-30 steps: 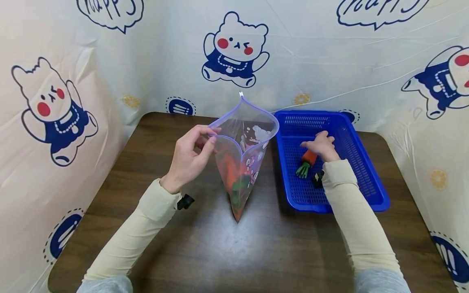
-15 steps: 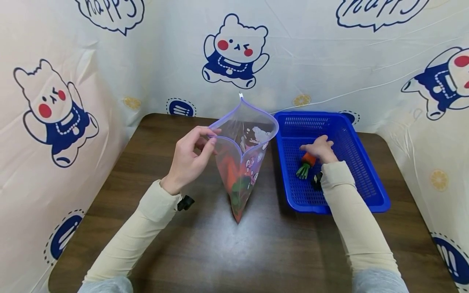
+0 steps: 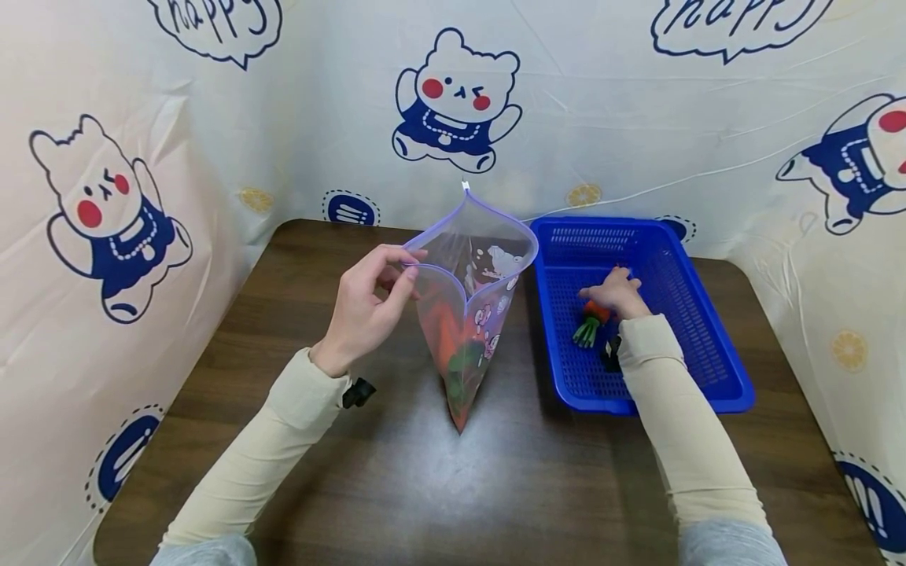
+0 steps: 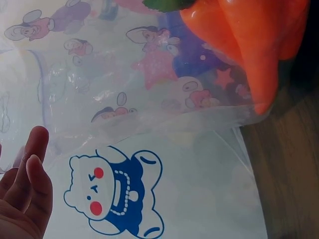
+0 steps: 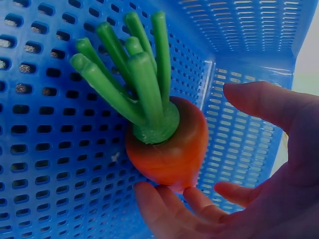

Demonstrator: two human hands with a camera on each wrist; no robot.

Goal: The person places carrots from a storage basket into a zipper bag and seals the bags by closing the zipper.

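Note:
My left hand (image 3: 375, 303) pinches the left rim of a clear zip bag (image 3: 484, 310) with a purple edge and cartoon prints. The bag stands upright on its pointed lower end, its mouth spread wide. Through its side show orange pieces (image 4: 249, 40) with green parts. Over the blue basket, my right hand (image 3: 614, 295) reaches down to a toy carrot (image 5: 169, 142) with green stems, lying on the basket floor. In the right wrist view its fingertips are right at the carrot's lower side, while the thumb is spread away from it.
The blue perforated basket (image 3: 708, 338) stands on the right of the brown wooden table (image 3: 425, 495), close beside the bag. A white cloth (image 3: 602, 118) printed with bears hangs behind and on both sides. Dark wrist cameras (image 3: 359, 391) sit on the sleeves.
My right hand has moved slightly down and toward me in the basket, covering more of the carrot. My left hand and the bag have stayed in place.

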